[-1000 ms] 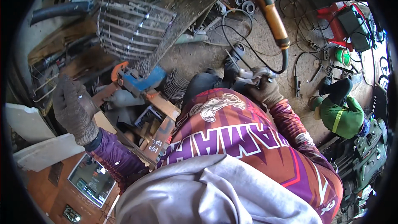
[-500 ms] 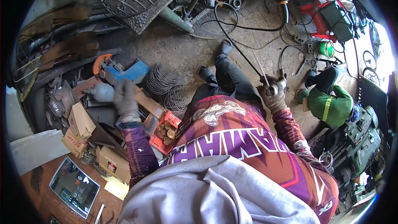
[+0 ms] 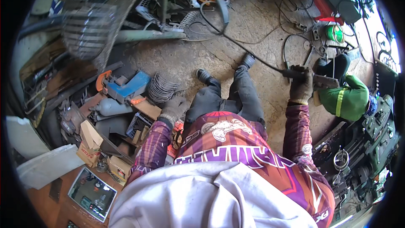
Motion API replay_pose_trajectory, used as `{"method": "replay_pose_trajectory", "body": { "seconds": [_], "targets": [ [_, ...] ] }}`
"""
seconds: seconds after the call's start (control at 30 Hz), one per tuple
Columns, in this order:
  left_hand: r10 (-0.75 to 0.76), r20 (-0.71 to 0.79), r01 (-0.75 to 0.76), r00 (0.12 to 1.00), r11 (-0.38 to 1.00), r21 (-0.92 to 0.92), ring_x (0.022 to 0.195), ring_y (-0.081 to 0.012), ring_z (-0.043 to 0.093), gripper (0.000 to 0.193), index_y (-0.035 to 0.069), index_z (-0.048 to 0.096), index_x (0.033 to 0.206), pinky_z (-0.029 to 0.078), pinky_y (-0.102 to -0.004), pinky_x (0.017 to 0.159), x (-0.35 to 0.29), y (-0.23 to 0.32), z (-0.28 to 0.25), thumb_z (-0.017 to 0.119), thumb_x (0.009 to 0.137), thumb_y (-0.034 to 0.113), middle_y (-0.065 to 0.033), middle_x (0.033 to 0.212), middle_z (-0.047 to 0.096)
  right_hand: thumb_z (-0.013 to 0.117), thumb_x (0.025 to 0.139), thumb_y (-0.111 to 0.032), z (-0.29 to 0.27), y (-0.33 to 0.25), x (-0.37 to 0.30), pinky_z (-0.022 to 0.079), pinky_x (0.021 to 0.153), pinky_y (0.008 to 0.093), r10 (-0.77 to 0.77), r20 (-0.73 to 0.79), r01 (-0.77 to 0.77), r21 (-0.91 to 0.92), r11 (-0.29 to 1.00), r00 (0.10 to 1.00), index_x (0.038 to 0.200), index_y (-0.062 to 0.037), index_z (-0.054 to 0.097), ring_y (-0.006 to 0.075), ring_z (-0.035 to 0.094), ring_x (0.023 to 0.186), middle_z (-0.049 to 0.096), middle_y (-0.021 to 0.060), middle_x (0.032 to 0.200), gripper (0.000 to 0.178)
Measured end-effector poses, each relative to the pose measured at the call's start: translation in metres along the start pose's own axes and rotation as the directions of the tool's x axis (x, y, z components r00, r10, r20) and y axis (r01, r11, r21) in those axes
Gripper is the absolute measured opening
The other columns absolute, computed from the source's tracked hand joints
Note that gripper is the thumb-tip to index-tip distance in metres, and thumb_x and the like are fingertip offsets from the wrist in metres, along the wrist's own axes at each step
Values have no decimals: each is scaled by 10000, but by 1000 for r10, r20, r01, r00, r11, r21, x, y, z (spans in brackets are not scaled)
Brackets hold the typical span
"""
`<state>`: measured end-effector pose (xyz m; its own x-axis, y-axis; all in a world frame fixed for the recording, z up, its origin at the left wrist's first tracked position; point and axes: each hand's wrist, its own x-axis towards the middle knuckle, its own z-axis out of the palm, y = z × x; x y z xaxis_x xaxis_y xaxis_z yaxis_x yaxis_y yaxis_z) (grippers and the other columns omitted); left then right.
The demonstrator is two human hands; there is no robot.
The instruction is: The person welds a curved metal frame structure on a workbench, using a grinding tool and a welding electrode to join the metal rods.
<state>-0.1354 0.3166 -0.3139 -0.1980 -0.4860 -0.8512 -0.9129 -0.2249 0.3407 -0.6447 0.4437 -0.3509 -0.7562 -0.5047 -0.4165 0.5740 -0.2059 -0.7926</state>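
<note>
My right hand (image 3: 301, 86), in a grey work glove, is closed round a welding electrode holder (image 3: 327, 80). From its back end a black cable (image 3: 253, 53) runs off across the floor. A thin welding rod (image 3: 333, 67) stands up at the holder's front end. My left hand (image 3: 174, 109), also gloved, hangs with loosely bent fingers and nothing visible in it. It is nearest to a stack of wire rings (image 3: 163, 88), in front of my left thigh. A red plastic basket (image 3: 171, 150) shows partly beside my left forearm.
A co-worker in green (image 3: 353, 97) crouches at the right, close beyond the holder, by a grey-green machine (image 3: 379, 122). Cables and a green spool (image 3: 335, 33) lie on the concrete floor (image 3: 270, 101). A blurred wire cage (image 3: 88, 29) rises at upper left. A blue metal tool (image 3: 137, 85) lies left.
My right hand has moved right with the electrode holder, which now points right. My left hand has come right and nearer, towards my thigh. The view has shifted, and the wire cage sits further left.
</note>
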Motion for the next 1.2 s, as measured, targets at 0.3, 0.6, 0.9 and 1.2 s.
{"method": "replay_pose_trajectory", "body": {
  "seconds": [0.3, 0.6, 0.9, 1.2],
  "targets": [
    [-40, 111, 13, 993, 972, 236, 1111, -388, 646, 398, 80, 704, 1129, 492, -432, 971, 223, 140, 62, 569, 908, 382, -198, 1164, 686, 602, 971, -234, -45, 33, 100, 445, 1057, 556, -27, -97, 37, 105, 994, 995, 1030, -71, 607, 328, 646, 1022, 683, 117, 1014, 173],
    [-163, -2, 157, 987, 945, 288, 1173, -384, 614, 383, 80, 673, 1180, 477, -425, 1015, 559, 101, 135, 534, 942, 346, -200, 1247, 654, 686, 897, -232, -61, 122, 129, 488, 961, 472, 136, -276, 10, 471, 882, 951, 1080, -15, 574, 237, 636, 919, 627, 57, 902, 306],
    [161, -387, 36, 908, 890, 455, 1242, -367, 579, 464, 159, 593, 1360, 454, -441, 1058, 687, 109, 112, 563, 954, 383, -178, 1352, 606, 673, 884, -179, -94, 163, 153, 450, 952, 411, -8, -201, 71, 309, 949, 980, 1127, -28, 552, 200, 576, 893, 578, 48, 909, 310],
    [293, -505, 69, 812, 811, 581, 1144, -381, 633, 511, 128, 589, 1313, 500, -498, 958, 765, 97, 82, 623, 912, 442, -204, 1209, 660, 518, 963, -407, -120, 164, 156, 445, 981, 409, -177, -236, 64, -419, 906, 955, 1129, 33, 550, 266, 600, 1037, 634, 155, 1058, 471]
  ]
}}
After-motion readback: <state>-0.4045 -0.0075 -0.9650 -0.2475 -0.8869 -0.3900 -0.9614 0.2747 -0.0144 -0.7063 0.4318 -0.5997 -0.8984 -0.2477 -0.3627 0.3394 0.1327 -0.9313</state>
